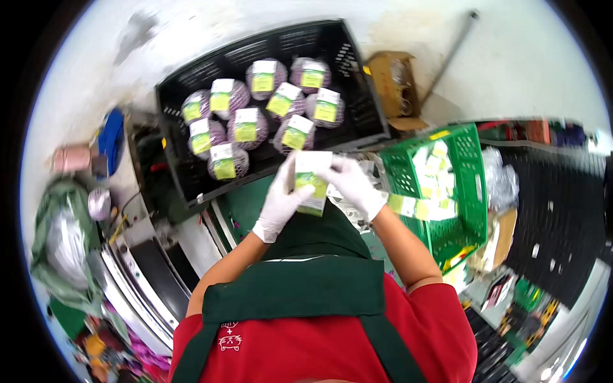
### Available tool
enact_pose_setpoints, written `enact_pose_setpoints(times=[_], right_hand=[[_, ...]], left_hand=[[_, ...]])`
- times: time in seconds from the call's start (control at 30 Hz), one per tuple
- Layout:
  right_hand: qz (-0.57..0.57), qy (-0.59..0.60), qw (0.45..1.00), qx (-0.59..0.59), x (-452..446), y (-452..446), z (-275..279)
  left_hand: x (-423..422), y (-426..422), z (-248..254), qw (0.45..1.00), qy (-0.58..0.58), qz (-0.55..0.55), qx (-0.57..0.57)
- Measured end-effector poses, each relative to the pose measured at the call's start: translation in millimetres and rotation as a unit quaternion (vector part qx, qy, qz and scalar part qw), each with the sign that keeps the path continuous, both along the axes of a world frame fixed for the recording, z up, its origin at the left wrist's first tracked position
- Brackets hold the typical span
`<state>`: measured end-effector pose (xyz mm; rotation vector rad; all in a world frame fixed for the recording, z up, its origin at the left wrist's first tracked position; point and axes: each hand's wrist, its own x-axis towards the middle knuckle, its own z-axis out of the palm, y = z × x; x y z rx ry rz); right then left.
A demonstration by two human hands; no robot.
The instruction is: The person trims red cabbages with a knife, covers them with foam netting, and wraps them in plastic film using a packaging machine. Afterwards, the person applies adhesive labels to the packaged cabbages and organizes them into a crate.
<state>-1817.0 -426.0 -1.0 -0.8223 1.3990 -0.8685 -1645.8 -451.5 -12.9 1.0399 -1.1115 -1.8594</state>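
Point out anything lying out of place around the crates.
A strip of green-and-white labels sticks out over the side of the green crate, near the right hand. It looks askew because the other labels lie inside.

This looks like a packing workshop. Labelled net packs (246, 128) sit in a black crate (237, 59), a green crate (477, 185) holds printed labels (437, 182), and the person (306, 351) wears a dark green apron (294, 290) and white gloves (278, 204).
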Motion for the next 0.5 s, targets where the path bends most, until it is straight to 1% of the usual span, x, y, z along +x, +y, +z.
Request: enact_pose_setpoints(times=[0.03, 0.07, 0.1, 0.13, 0.17, 0.2, 0.23, 0.3, 0.33, 0.37, 0.43, 0.5], right_hand=[[0.002, 0.057, 0.997, -0.061, 7, 13, -6], [-0.026, 0.049, 0.998, -0.03, 9, 29, -9], [-0.054, 0.039, 0.998, 0.001, 9, 40, 2], [-0.079, 0.044, 0.996, 0.002, -2, 50, 1], [-0.091, 0.078, 0.993, 0.015, -15, 57, -4], [-0.098, 0.109, 0.989, 0.029, -28, 65, -10], [-0.152, 0.153, 0.972, -0.096, -41, 79, -17], [-0.181, 0.277, 0.942, -0.059, -78, 116, -52], [-0.166, 0.332, 0.928, 0.023, -94, 145, -68], [-0.147, 0.383, 0.906, 0.105, -109, 174, -75], [-0.151, 0.385, 0.902, 0.123, -127, 219, -71], [-0.229, 0.31, 0.914, 0.127, -135, 249, -57]], left_hand=[[-9, -3, -1, 0.999, -0.006, 0.018, -0.031], [-11, -6, -1, 0.999, -0.039, -0.024, 0.024], [-14, -7, 0, 0.992, -0.076, -0.065, 0.078], [-27, -3, -2, 0.993, -0.067, -0.067, 0.064], [-42, 2, -4, 0.995, -0.058, -0.065, 0.049], [-59, 4, 3, 0.993, -0.085, -0.076, 0.023], [-75, 9, -4, 0.994, -0.065, -0.081, 0.045], [-110, 16, -23, 0.988, -0.064, -0.133, 0.034], [-131, 21, -30, 0.984, -0.085, -0.156, 0.032], [-152, 27, -53, 0.98, -0.118, -0.159, 0.009], [-194, 40, -86, 0.964, -0.175, -0.201, -0.02], [-236, 56, -115, 0.952, -0.204, -0.222, -0.043]])
